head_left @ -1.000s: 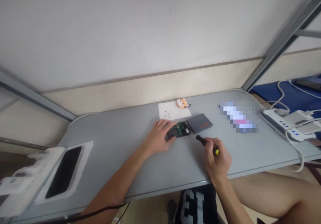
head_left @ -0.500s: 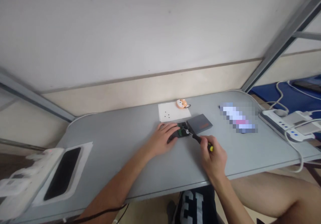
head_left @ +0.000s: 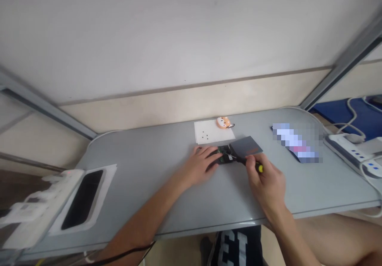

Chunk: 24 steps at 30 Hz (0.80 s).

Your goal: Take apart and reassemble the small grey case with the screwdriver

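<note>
A small dark case with a green circuit board point(head_left: 221, 150) lies opened on the grey desk. My left hand point(head_left: 201, 164) is over its left side, with the fingers across the top and the thumb along the near edge, holding it down. In my right hand point(head_left: 267, 178) is a screwdriver point(head_left: 240, 160) with a black and yellow handle, its shaft pointing left into the case. Whether the tip sits on a screw is too small to tell. A flat dark grey cover point(head_left: 246, 146) lies just behind and right of the case.
White paper point(head_left: 211, 136) behind the case bears several tiny dark screws point(head_left: 205, 135) and an orange-and-white animal-face trinket point(head_left: 223, 122). A phone with a blurred screen point(head_left: 295, 142) and a power strip point(head_left: 355, 154) are right. Left are a black phone point(head_left: 83, 198) and another power strip point(head_left: 56, 206).
The whole view has shifted, so the desk items appear further right. My right hand has tipped the screwdriver handle slightly flatter. My left hand stays on the case.
</note>
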{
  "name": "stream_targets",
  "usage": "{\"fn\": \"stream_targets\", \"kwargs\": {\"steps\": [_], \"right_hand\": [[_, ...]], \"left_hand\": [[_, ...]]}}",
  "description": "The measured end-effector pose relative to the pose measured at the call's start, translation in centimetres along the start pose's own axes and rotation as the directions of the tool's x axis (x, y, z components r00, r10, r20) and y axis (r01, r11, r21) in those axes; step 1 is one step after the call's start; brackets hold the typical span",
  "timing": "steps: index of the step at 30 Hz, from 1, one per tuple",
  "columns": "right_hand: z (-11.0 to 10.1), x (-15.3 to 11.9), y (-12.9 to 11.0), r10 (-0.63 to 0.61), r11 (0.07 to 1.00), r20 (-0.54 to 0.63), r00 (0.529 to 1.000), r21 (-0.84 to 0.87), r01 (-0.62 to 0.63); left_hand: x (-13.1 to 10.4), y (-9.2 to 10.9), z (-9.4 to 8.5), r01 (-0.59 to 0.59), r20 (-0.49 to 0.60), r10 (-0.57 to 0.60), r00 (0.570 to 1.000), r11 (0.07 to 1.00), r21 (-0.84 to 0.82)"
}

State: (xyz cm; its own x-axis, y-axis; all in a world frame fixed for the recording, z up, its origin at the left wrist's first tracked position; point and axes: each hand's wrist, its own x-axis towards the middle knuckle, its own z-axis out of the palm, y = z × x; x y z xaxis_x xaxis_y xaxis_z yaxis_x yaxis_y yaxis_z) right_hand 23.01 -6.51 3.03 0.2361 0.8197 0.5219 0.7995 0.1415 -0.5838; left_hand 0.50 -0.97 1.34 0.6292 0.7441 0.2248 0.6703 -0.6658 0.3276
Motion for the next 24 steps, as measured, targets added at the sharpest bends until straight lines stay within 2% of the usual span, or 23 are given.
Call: {"fn": "stream_targets", "kwargs": {"steps": [5,9,11,13,16,18,20,22,23,24], "right_hand": [[-0.6,1.9,-1.0,-0.010,0.999,0.091,0.996,-0.041,0.014],[-0.7,4.8,-1.8,-0.034,0.998,0.228,0.973,-0.038,0.044],[0.0,6.3,-1.9,-0.080,0.993,0.271,0.959,0.105,0.053],[1.2,7.5,-1.8,-0.099,0.945,0.314,0.944,0.326,-0.010],[3.3,9.0,-1.5,-0.168,0.756,0.329,0.929,0.648,-0.093],[4.6,10.0,-1.4,-0.220,0.608,0.336,0.916,0.782,-0.141],[5.5,11.1,-1.4,-0.312,0.469,0.434,0.845,0.844,-0.260],[6.0,12.0,-1.5,-0.372,0.292,0.533,0.760,0.845,-0.449],[6.1,12.2,-1.4,-0.375,0.200,0.555,0.743,0.831,-0.519],[6.2,12.3,-1.4,-0.358,0.121,0.558,0.749,0.823,-0.555]], "left_hand": [[0.0,-0.1,0.0,0.003,0.015,-0.003,1.000,1.000,-0.009],[0.0,-0.2,0.1,0.007,0.017,-0.007,1.000,1.000,-0.025],[0.0,-0.1,0.2,0.007,0.013,-0.007,1.000,1.000,-0.021],[0.0,-0.1,0.2,0.008,0.005,-0.008,1.000,1.000,-0.006],[0.0,-0.2,0.3,0.006,-0.014,-0.006,1.000,1.000,0.011],[0.1,-0.3,0.2,-0.003,-0.016,0.003,1.000,1.000,0.007],[0.1,-0.3,0.1,-0.007,-0.009,0.007,1.000,1.000,0.000],[0.2,-0.4,0.0,-0.003,0.000,0.003,1.000,1.000,-0.008],[0.2,-0.4,-0.1,0.003,0.004,-0.003,1.000,1.000,-0.013],[0.2,-0.4,-0.1,0.009,0.007,-0.009,1.000,1.000,-0.017]]}}
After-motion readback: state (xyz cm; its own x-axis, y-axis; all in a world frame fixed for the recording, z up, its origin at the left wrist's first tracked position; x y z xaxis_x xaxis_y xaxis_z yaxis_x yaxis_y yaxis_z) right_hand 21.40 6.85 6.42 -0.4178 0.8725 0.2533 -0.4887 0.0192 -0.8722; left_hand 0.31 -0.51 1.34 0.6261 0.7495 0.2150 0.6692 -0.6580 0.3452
